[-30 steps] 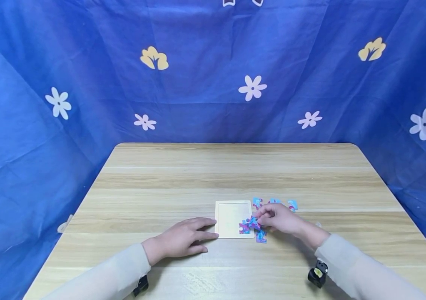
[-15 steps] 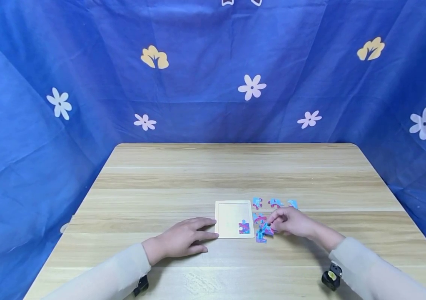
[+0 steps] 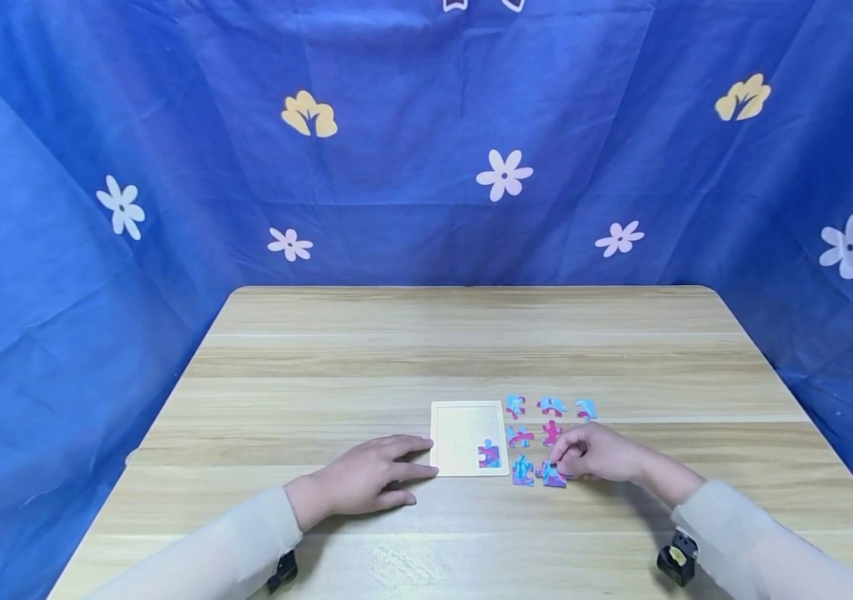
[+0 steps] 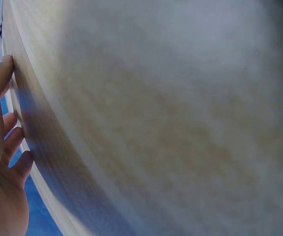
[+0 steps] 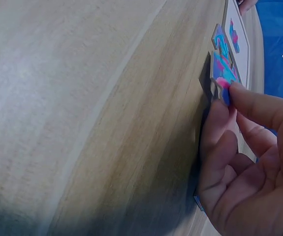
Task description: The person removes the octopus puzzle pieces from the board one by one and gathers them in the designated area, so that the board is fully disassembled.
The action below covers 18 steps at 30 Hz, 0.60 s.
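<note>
My right hand (image 3: pixel 597 452) pinches a blue, purple and pink jigsaw piece (image 5: pixel 223 69) between thumb and finger, just above the table in the right wrist view. In the head view that piece lies at the right end of the nearest row, beside another blue piece (image 3: pixel 522 471). A pale square puzzle tray (image 3: pixel 464 404) sits left of the pieces, with one purple and blue piece (image 3: pixel 489 455) in its lower right corner. My left hand (image 3: pixel 369 477) rests on the table with fingers extended, its fingertips at the tray's left edge.
Several loose pieces lie right of the tray, among them a blue and pink one (image 3: pixel 550 406), a pink one (image 3: pixel 551 432) and one at the far right (image 3: pixel 585 408). A blue flowered cloth (image 3: pixel 426 167) hangs behind the wooden table (image 3: pixel 426 333).
My right hand has moved right, carrying the jigsaw piece from the tray's lower right corner out past the neighbouring blue piece. The left hand has stayed still.
</note>
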Each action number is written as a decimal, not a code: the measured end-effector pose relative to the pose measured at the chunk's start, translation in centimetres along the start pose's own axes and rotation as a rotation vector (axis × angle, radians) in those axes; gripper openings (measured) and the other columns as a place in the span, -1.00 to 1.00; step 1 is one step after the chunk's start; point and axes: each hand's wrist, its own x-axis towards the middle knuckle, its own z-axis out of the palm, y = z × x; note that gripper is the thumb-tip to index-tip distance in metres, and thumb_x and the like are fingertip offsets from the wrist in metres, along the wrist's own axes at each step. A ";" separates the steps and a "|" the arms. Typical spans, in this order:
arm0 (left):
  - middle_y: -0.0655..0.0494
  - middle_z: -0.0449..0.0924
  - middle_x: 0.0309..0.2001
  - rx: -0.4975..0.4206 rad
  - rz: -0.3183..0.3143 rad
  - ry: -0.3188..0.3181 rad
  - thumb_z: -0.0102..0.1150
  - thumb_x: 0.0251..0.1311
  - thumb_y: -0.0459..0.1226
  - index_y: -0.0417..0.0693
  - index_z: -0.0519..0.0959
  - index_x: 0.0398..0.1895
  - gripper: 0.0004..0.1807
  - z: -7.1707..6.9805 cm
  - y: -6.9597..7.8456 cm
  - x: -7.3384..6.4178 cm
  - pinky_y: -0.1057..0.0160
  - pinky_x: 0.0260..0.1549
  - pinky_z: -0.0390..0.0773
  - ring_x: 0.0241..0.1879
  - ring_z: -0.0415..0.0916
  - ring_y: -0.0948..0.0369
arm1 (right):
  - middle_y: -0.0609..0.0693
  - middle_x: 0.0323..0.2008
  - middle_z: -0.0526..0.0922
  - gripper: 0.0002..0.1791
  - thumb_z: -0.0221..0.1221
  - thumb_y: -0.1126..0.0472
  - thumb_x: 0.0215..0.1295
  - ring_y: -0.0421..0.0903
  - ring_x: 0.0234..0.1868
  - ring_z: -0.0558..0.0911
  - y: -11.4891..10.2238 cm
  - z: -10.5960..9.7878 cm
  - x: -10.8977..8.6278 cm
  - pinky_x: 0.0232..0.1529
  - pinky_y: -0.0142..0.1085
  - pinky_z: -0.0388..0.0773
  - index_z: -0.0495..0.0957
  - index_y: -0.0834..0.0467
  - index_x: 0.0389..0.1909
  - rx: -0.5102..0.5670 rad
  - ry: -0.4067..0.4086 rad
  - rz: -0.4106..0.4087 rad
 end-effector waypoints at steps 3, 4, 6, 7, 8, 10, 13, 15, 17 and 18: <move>-0.03 0.33 0.29 0.000 0.000 0.001 0.13 0.25 0.05 0.16 0.52 0.21 -0.52 0.0 0.0 0.0 0.07 0.23 0.31 0.28 0.27 0.05 | -0.06 -0.56 0.47 -0.93 0.23 0.40 0.17 -0.24 -0.65 0.29 0.1 0.0 0.0 -0.65 -0.50 0.27 0.59 0.29 -0.31 -0.015 0.020 -0.003; -0.03 0.33 0.29 -0.001 0.001 0.001 0.13 0.25 0.05 0.16 0.52 0.21 -0.52 0.0 0.0 0.0 0.07 0.23 0.31 0.28 0.27 0.05 | -0.05 -0.56 0.50 -0.93 0.24 0.40 0.16 -0.24 -0.65 0.30 0.1 0.0 0.0 -0.65 -0.50 0.28 0.59 0.29 -0.32 -0.019 0.027 -0.004; -0.03 0.33 0.29 -0.002 0.001 0.000 0.13 0.26 0.05 0.16 0.52 0.21 -0.52 0.0 0.0 0.0 0.07 0.23 0.31 0.28 0.27 0.05 | -0.03 -0.55 0.55 -0.93 0.26 0.40 0.14 -0.23 -0.64 0.34 0.2 0.1 0.0 -0.66 -0.49 0.30 0.59 0.29 -0.35 -0.032 0.050 0.000; -0.03 0.33 0.29 -0.003 0.000 0.000 0.12 0.26 0.05 0.16 0.52 0.21 -0.52 0.0 0.0 0.0 0.06 0.22 0.31 0.28 0.27 0.05 | -0.03 -0.55 0.56 -0.92 0.28 0.39 0.12 -0.23 -0.63 0.35 0.2 0.1 0.0 -0.66 -0.49 0.30 0.58 0.29 -0.36 -0.040 0.064 0.006; -0.03 0.33 0.29 -0.003 -0.002 -0.002 0.12 0.26 0.05 0.16 0.52 0.21 -0.52 0.0 0.0 0.0 0.06 0.22 0.31 0.28 0.26 0.05 | -0.03 -0.54 0.57 -0.91 0.29 0.38 0.11 -0.22 -0.62 0.37 0.2 0.2 0.0 -0.67 -0.48 0.32 0.58 0.28 -0.37 -0.051 0.077 0.012; -0.02 0.32 0.30 -0.005 -0.007 -0.006 0.12 0.26 0.05 0.16 0.52 0.21 -0.52 -0.1 0.1 0.0 0.05 0.23 0.31 0.29 0.26 0.05 | -0.05 -0.55 0.58 -0.89 0.32 0.36 0.08 -0.20 -0.61 0.40 0.2 0.3 0.0 -0.67 -0.46 0.34 0.57 0.25 -0.40 -0.078 0.111 0.034; -0.02 0.32 0.30 -0.011 -0.015 -0.011 0.12 0.26 0.05 0.17 0.52 0.21 -0.52 -0.1 0.1 0.0 0.05 0.23 0.31 0.29 0.25 0.05 | -0.06 -0.56 0.56 -0.85 0.36 0.33 0.04 -0.17 -0.60 0.44 0.1 0.5 -0.1 -0.66 -0.42 0.38 0.56 0.22 -0.41 -0.113 0.155 0.070; -0.02 0.32 0.30 -0.013 -0.015 -0.011 0.12 0.26 0.05 0.16 0.51 0.22 -0.52 -0.1 0.2 0.0 0.05 0.23 0.31 0.29 0.25 0.05 | -0.06 -0.56 0.56 -0.84 0.37 0.32 0.03 -0.16 -0.59 0.45 0.1 0.5 -0.1 -0.65 -0.40 0.39 0.56 0.21 -0.42 -0.123 0.172 0.088; -0.03 0.32 0.30 -0.014 -0.014 -0.008 0.12 0.26 0.05 0.16 0.51 0.22 -0.52 0.0 0.2 0.0 0.05 0.23 0.31 0.29 0.25 0.05 | -0.06 -0.56 0.56 -0.84 0.37 0.32 0.03 -0.15 -0.58 0.46 0.1 0.5 -0.1 -0.64 -0.39 0.41 0.56 0.21 -0.41 -0.126 0.179 0.093; -0.03 0.32 0.30 -0.014 -0.013 -0.006 0.12 0.26 0.05 0.15 0.51 0.22 -0.52 0.0 0.2 0.0 0.04 0.23 0.30 0.29 0.25 0.05 | -0.06 -0.55 0.56 -0.84 0.37 0.32 0.03 -0.15 -0.58 0.46 0.1 0.5 -0.1 -0.64 -0.39 0.42 0.56 0.21 -0.41 -0.126 0.180 0.093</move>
